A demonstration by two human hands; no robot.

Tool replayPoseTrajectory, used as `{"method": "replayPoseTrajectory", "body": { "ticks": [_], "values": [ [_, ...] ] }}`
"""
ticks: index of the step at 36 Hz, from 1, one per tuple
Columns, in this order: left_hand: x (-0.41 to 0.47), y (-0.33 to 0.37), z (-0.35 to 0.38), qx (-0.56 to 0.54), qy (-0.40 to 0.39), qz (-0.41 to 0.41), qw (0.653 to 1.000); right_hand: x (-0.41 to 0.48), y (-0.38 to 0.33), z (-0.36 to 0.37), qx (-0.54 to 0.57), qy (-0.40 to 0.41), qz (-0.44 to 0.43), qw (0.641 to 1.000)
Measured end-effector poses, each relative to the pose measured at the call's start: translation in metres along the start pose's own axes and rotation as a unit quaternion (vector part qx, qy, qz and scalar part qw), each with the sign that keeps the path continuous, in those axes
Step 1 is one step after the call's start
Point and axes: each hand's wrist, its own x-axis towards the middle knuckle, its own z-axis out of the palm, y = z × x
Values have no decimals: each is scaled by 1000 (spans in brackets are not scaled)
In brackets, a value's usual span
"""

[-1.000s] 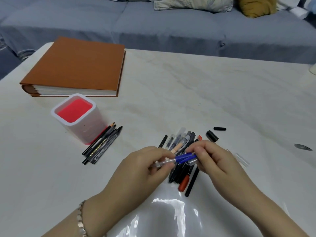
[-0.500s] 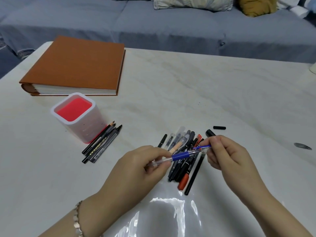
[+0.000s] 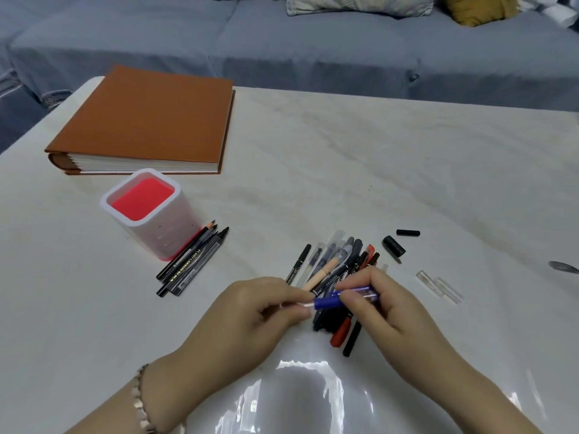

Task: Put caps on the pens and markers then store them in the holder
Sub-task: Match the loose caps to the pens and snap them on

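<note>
Low centre, the left hand (image 3: pixel 263 311) pinches the clear, blue-gripped ballpoint pen (image 3: pixel 327 302). The right hand (image 3: pixel 388 308) grips its blue plastic cap (image 3: pixel 365 290), now pushed over the tip (apart a moment ago). Next, the white-and-red square holder (image 3: pixel 163 239), middle left.

1. A home living room, by the look of it.
2. A long blue-grey sofa (image 3: pixel 313 51) runs behind the desk (image 3: pixel 376 167), with a pale cushion (image 3: pixel 360 3) and a mustard cushion (image 3: pixel 479 9) on it.
3. A thick brown album (image 3: pixel 150 120) lies on the low, white marble-patterned desk.
</note>
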Motion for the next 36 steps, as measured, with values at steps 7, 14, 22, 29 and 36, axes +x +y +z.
{"method": "replayPoseTrajectory", "body": {
  "ticks": [7, 14, 22, 29, 36],
  "values": [
    [8, -2, -9, -169, -124, -183, 961, -2, 22, 13, 1, -24, 6, 1000],
    [18, -16, -15, -3, -67, -204, 977, 14, 21, 4, -64, -67, -39, 995],
    [18, -65, -33, 397, 59, -211, 891, 42, 34, -23, -66, -19, 17, 998],
    [17, -80, -32, 446, 92, -163, 875, 67, 54, -39, -213, 9, 95, 972],
    [17, -89, -35, 444, 97, -183, 872, 72, 66, -62, -356, 127, 100, 920]
  ]
}}
